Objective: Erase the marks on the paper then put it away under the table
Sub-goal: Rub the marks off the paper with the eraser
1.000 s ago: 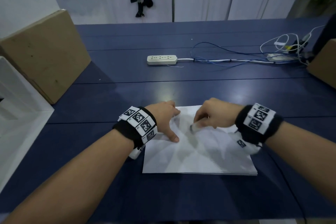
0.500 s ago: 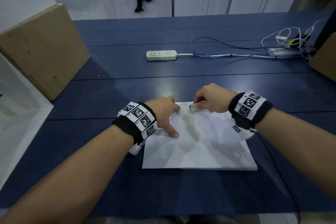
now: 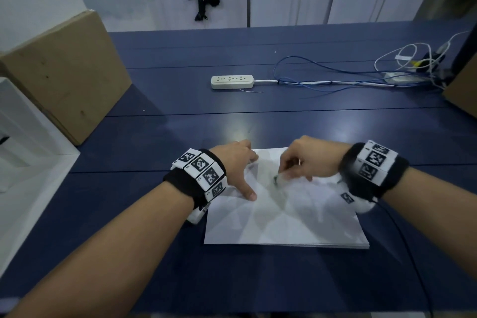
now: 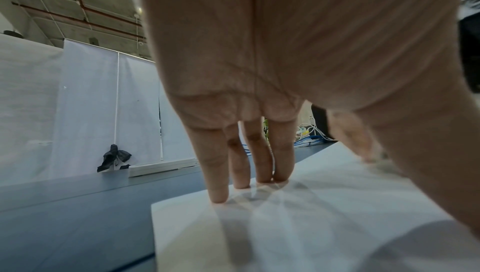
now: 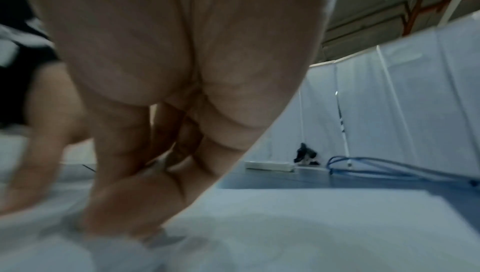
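Note:
A white sheet of paper lies on the dark blue table close to its near edge. My left hand presses the sheet's far left corner with straight fingers, thumb spread on the paper. My right hand pinches a small pale eraser and holds its tip against the upper middle of the sheet. The right wrist view is blurred; curled fingers lie low over the paper. Any marks are too faint to make out.
A cardboard box and a white bin stand at the left. A power strip with blue and white cables lies across the far middle and right. Another box edge is at the far right.
My right hand has slid the eraser back toward me from the sheet's far edge to its upper middle. The left hand has stayed pressed on the far left corner.

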Action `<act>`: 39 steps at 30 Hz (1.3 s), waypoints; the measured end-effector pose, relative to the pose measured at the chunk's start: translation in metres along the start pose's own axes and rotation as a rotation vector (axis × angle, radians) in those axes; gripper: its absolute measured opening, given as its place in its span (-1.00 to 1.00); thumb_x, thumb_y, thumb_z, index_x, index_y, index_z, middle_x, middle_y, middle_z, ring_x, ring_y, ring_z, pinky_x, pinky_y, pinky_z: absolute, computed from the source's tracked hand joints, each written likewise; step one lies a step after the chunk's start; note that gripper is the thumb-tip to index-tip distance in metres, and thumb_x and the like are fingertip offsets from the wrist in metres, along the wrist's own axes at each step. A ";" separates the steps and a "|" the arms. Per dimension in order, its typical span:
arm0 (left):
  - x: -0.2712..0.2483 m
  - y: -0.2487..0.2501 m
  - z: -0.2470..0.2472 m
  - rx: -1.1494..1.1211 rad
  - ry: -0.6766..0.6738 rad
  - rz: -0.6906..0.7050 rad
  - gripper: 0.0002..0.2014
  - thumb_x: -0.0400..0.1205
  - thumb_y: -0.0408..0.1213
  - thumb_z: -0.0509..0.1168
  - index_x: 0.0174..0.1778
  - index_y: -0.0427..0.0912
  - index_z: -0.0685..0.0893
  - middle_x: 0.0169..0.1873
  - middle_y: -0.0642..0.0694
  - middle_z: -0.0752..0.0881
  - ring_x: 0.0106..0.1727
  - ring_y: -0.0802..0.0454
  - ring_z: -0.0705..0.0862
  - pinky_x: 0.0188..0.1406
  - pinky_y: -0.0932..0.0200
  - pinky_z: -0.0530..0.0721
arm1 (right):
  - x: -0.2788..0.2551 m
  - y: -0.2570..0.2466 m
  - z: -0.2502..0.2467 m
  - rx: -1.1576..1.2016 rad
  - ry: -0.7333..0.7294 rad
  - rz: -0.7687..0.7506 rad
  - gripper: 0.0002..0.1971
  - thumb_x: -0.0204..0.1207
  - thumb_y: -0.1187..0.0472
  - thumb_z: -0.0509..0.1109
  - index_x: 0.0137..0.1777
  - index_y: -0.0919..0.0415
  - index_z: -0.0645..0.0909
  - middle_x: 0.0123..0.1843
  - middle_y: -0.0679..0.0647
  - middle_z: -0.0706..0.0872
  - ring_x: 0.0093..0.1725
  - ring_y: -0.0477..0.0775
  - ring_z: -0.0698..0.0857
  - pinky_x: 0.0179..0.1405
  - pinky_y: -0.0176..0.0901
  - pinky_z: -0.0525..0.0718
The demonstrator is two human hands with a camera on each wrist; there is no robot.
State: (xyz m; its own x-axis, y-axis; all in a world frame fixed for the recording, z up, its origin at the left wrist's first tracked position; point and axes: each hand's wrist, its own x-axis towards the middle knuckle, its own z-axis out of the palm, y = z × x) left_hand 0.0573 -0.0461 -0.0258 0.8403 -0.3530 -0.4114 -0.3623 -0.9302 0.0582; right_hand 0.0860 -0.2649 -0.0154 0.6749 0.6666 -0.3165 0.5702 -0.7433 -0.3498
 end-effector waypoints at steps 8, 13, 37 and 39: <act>0.000 0.001 -0.002 -0.011 -0.004 0.005 -0.05 0.21 0.30 0.60 0.45 -0.08 0.51 0.19 0.02 0.45 0.20 -0.04 0.56 0.14 -0.10 0.67 | 0.020 0.016 -0.011 -0.036 0.221 0.107 -0.72 0.52 -0.15 0.47 -0.13 0.06 0.76 -0.37 -0.13 0.74 -0.46 -0.17 0.69 -0.24 -0.20 0.70; 0.002 0.001 -0.001 0.019 -0.006 -0.007 -0.11 0.21 0.30 0.60 0.38 -0.10 0.55 0.17 0.01 0.46 0.19 -0.04 0.56 0.11 -0.09 0.67 | -0.004 -0.004 0.006 0.002 -0.067 -0.011 -0.80 0.52 -0.12 0.46 -0.07 -0.02 0.77 -0.24 -0.11 0.82 -0.46 -0.15 0.75 -0.30 -0.35 0.70; 0.004 0.003 -0.001 0.026 -0.024 -0.017 -0.10 0.20 0.29 0.61 0.38 -0.10 0.54 0.19 0.01 0.45 0.19 -0.02 0.54 0.10 -0.10 0.68 | -0.002 0.002 0.002 0.007 -0.126 -0.027 -0.84 0.54 -0.06 0.47 -0.07 0.00 0.75 -0.24 -0.04 0.82 -0.48 -0.09 0.75 -0.20 -0.13 0.77; 0.003 0.003 -0.002 0.014 -0.022 -0.013 -0.10 0.20 0.28 0.61 0.39 -0.08 0.54 0.20 0.02 0.46 0.20 -0.02 0.54 0.13 -0.09 0.67 | 0.011 0.010 -0.005 -0.045 0.055 0.030 -0.78 0.54 -0.08 0.46 -0.10 0.07 0.74 -0.32 -0.05 0.78 -0.48 -0.10 0.72 -0.22 -0.15 0.72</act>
State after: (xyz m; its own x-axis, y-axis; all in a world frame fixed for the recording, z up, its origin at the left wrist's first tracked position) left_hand 0.0597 -0.0507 -0.0248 0.8363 -0.3381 -0.4317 -0.3569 -0.9333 0.0396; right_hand 0.1015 -0.2649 -0.0179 0.7158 0.6411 -0.2768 0.5691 -0.7653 -0.3006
